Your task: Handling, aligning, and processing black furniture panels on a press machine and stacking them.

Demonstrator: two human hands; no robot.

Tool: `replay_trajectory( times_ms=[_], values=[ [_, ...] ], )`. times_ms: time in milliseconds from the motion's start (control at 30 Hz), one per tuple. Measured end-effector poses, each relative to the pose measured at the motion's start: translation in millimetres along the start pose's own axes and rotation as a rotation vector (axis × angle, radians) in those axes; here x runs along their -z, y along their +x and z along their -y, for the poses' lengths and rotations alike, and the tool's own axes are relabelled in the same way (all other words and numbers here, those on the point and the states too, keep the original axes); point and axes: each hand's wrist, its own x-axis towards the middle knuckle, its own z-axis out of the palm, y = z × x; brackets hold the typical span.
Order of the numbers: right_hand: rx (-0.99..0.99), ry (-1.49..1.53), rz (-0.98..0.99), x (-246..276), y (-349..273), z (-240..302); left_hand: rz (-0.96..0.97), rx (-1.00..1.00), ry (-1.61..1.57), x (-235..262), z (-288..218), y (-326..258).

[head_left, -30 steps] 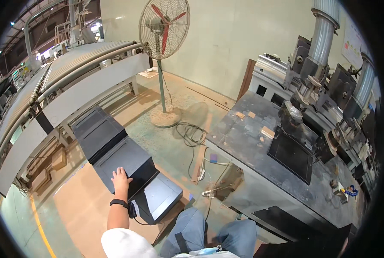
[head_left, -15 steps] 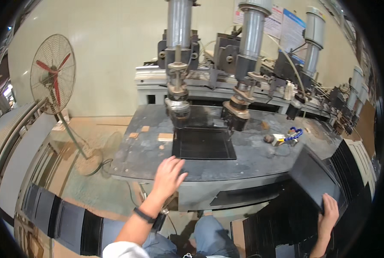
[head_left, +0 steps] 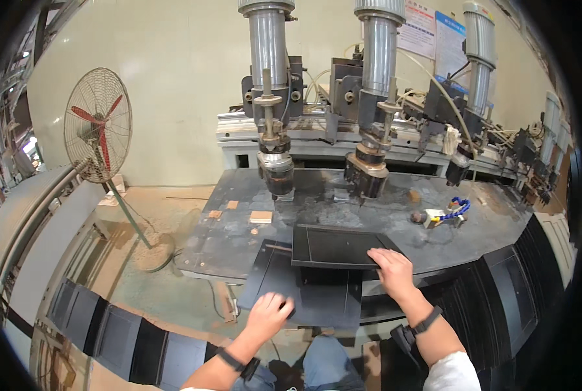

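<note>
1. The right hand (head_left: 394, 268) grips the upper panel (head_left: 340, 246) at its right end, thumb and fingers closed on the edge. The panel is over the table (head_left: 229, 257) near its front edge, its left end without a hand — a one-sided hold could let that end dip or twist.
2. The lower panel (head_left: 317, 306) juts out past the table's front edge, partly under the upper one. If its support gives, it could tip toward the knees.
3. The left hand (head_left: 268, 318) is half curled at the lower panel's near-left edge; I cannot tell whether it grips. A loose touch there could let the panel slide.
4. The panels overlap closely, contact unclear; rubbing could scratch their dark faces.
5. Wood scraps (head_left: 261, 216) lie on the table, left of the upper panel — a panel set on one could sit tilted.
</note>
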Motion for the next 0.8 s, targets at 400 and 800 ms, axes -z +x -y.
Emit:
replay_trajectory(
  times_ms=[400, 800],
  values=[
    [-0.085, 0.106, 0.325, -129.8, 56.8, -16.4, 0.103, 0.544, 0.503, 182.4, 20.7, -260.7],
    [-0.011, 0.089, 0.324, -108.1, 68.9, 25.3, 0.274, 1.215, 0.861, 116.6, 134.0, -373.0]
  ],
)
